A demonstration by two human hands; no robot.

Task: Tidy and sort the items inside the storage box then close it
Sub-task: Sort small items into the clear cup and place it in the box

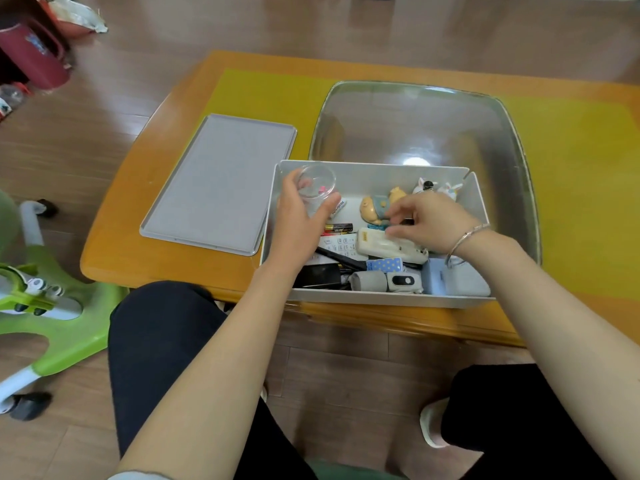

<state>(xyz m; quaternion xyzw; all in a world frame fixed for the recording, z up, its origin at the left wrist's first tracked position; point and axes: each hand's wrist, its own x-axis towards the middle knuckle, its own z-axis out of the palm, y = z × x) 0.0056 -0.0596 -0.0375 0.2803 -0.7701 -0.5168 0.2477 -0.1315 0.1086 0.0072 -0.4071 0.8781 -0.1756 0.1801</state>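
Note:
A white storage box (375,301) sits at the table's near edge, full of small items. My left hand (298,216) grips a clear plastic cup (317,187) above the box's far-left corner. My right hand (426,221) hovers with curled fingers over a cream remote (384,245) and touches a small doll figure (375,204); what it pinches is unclear. Batteries (337,228), a white keypad remote (341,245), a grey roll (369,281), a blue card pack (384,264) and two rabbit figurines (438,187) lie inside. The grey lid (218,181) rests flat left of the box.
A large clear plastic tub (415,123) stands behind the box on the yellow mat (263,95) of the wooden table (138,258). A green and white child's stool (52,306) is on the floor at left. A red bin (33,53) is far left.

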